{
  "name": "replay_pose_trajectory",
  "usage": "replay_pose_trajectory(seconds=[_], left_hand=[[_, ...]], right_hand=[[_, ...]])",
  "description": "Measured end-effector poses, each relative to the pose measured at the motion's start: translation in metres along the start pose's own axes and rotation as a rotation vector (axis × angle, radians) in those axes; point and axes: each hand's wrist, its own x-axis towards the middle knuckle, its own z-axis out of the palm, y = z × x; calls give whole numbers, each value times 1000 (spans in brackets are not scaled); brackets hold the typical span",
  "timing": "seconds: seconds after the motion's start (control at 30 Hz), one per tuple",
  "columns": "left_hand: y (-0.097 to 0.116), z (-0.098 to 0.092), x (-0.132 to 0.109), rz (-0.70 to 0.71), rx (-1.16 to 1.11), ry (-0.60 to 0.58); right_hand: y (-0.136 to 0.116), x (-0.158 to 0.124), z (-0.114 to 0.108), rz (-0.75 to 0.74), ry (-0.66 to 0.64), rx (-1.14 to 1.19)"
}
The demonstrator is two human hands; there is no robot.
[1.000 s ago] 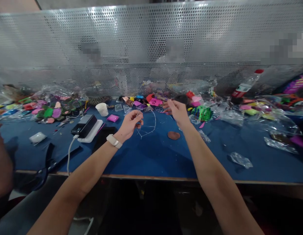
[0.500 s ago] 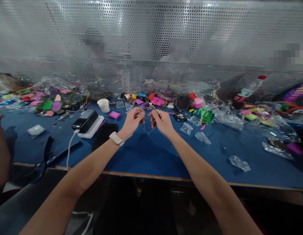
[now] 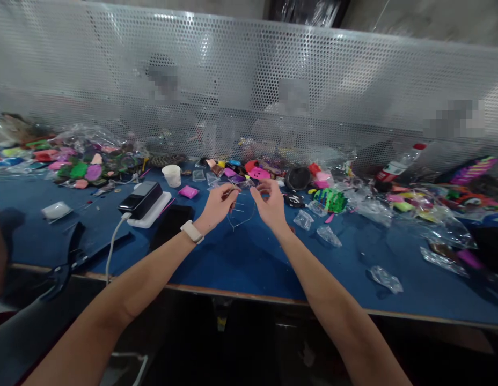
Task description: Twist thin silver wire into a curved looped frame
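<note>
A bent thin wire frame (image 3: 233,227) hangs between my hands above the blue table, with a pointed lower end and several straight wire ends sticking out to the right. My left hand (image 3: 220,202) is closed in a pinch on its upper left part and wears a pale band at the wrist. On the other side, my right hand (image 3: 270,201) has its thumb and fingers curved but apart, close to the frame's right edge. Whether the right thumb touches the wire I cannot tell. A pink packet (image 3: 188,192) lies left of my left hand.
Left stand a white paper cup (image 3: 172,175) and a black device (image 3: 140,199) with a white cable. Large pliers-like cutters (image 3: 70,260) overhang the front edge. Colourful clay pieces (image 3: 83,170), plastic wrappers (image 3: 328,236) and a bottle (image 3: 400,165) lie along a perforated metal screen (image 3: 233,69).
My right hand's fingers have loosened from the wire and spread. The wire frame has tilted, its lower point now further left and lower. The camera view has tipped slightly.
</note>
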Motion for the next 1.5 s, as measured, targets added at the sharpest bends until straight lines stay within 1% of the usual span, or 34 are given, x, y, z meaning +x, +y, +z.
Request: replay_pose_trajectory(seconds=[0.03,0.07,0.1,0.13,0.2,0.27,0.3,0.43,0.6,0.7,0.77,0.87,1.0,1.13,1.37,1.5], left_hand=[[1,0,-1,7,47,-20],[2,1,-2,26,97,-45],[4,1,-4,54,147,-73],[5,3,-5,86,191,-97],[9,6,-9,138,256,-124],[12,9,-12,168,289,-130],[13,10,-13,177,295,-130],[13,10,-14,197,293,-140],[9,6,-12,194,333,-186],[7,5,-12,200,369,-223],[6,5,-12,220,395,-221],[5,5,-12,254,426,-205],[6,4,-12,271,435,-217],[7,3,-12,243,377,-207],[3,5,-8,96,122,-207],[3,4,-6,77,104,-228]], right_hand=[[-1,1,-3,-87,63,-68],[-2,2,-6,-180,88,-130],[-3,3,-9,-275,68,-182],[-5,4,-12,-365,9,-224],[-8,7,-17,-501,-165,-280],[-11,9,-21,-563,-290,-310],[-11,9,-22,-573,-316,-319],[-11,12,-28,-600,-347,-364],[-7,16,-37,-634,-451,-420],[-4,18,-39,-676,-445,-416],[-3,19,-40,-695,-435,-414],[-1,21,-41,-683,-446,-413],[-1,22,-41,-665,-449,-355],[-5,19,-40,-637,-427,-308],[-8,19,-41,-649,-439,-346],[-5,20,-39,-647,-438,-385]])
